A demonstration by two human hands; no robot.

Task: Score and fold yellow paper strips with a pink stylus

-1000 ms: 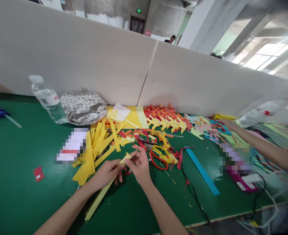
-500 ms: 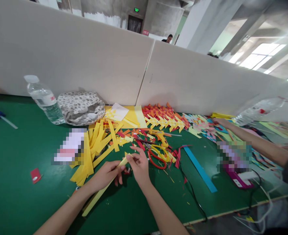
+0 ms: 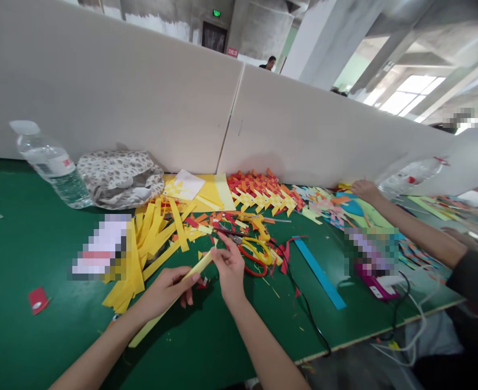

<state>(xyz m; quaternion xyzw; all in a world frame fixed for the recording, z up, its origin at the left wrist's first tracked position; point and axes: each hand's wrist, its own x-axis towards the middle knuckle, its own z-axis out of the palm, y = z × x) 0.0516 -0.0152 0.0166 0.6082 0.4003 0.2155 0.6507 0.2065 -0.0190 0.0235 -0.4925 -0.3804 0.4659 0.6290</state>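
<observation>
A long pale yellow paper strip point(image 3: 157, 317) runs from the table's near edge up to my two hands. My left hand point(image 3: 166, 288) is closed round its upper part. My right hand point(image 3: 229, 266) pinches the strip's top end between thumb and fingers. Just beyond the hands lie scissors with red and yellow handles point(image 3: 256, 254) among paper scraps. A heap of darker yellow strips point(image 3: 151, 244) lies to the left of my hands.
A water bottle point(image 3: 50, 165) and a patterned cloth bag point(image 3: 119, 177) stand at the back left. Woven orange-yellow paper pieces point(image 3: 263, 195) lie by the white partition. A blue strip point(image 3: 319, 273), a black cable point(image 3: 303, 303) and another person's arm point(image 3: 409, 230) are on the right.
The view has swung right, so everything has shifted left in the picture. My hands keep hold of the pale strip and have barely moved. The other person's hand has reached further back.
</observation>
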